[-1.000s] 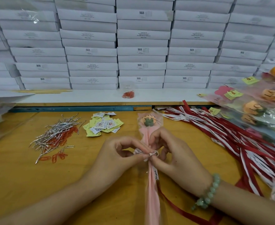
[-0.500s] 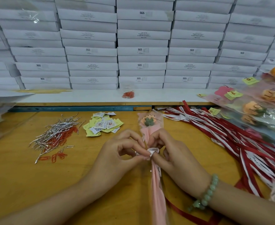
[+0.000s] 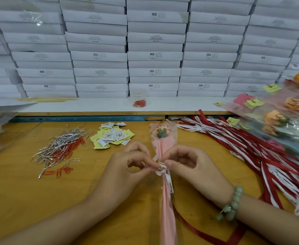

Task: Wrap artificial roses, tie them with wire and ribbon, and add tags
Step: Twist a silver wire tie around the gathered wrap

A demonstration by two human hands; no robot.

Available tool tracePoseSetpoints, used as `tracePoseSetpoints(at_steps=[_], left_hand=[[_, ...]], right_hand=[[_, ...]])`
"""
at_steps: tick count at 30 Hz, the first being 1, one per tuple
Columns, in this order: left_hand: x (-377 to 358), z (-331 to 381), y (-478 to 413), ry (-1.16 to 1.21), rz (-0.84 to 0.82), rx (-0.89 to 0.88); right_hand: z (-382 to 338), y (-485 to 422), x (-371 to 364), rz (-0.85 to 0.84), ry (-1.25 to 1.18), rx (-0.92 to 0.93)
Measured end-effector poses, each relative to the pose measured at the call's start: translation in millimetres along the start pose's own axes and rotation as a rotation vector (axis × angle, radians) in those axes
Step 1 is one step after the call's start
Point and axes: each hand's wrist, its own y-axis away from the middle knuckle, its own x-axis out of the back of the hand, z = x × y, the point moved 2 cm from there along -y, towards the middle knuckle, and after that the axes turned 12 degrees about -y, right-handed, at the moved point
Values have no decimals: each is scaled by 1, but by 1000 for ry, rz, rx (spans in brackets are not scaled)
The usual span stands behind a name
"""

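A wrapped rose (image 3: 161, 133) in pink paper and clear film lies lengthwise on the yellow table (image 3: 21, 197), its head pointing away from me. A white printed ribbon (image 3: 167, 179) is tied round its neck, with one end hanging down along the stem. My left hand (image 3: 125, 170) pinches the ribbon at the knot from the left. From the right, my right hand (image 3: 191, 167) pinches the same knot with thumb and forefinger. Silver wire ties (image 3: 62, 144) lie in a heap at the left. Beside them is a pile of yellow and white tags (image 3: 112, 137).
Red and white ribbons (image 3: 251, 151) fan across the right of the table. Finished wrapped roses (image 3: 284, 117) are stacked at far right. Orange paper clips (image 3: 64, 170) lie by the wires. A bag of red clips (image 3: 139, 103) sits on the white ledge under stacked white boxes (image 3: 155, 55).
My hands have drawn the ribbon loops in tight at the rose's neck; the bow loops seen a second ago are now a small knot. The ribbon's end now hangs along the stem.
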Motion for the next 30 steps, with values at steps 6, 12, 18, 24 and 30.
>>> tracePoseSetpoints(at_steps=[6, 12, 18, 24, 30], left_hand=[[-1, -2, 1, -38, -35, -74], [1, -2, 1, -57, -73, -112], [1, 0, 2, -98, -97, -133], [2, -3, 2, -149, -103, -133], [4, -6, 0, -173, -155, -145]], right_hand=[[4, -4, 3, 68, -102, -54], [10, -7, 8, 153, -201, -170], [11, -8, 11, 226, -223, -243], [15, -11, 16, 314, -324, -331], [18, -11, 25, 378, -236, -318]])
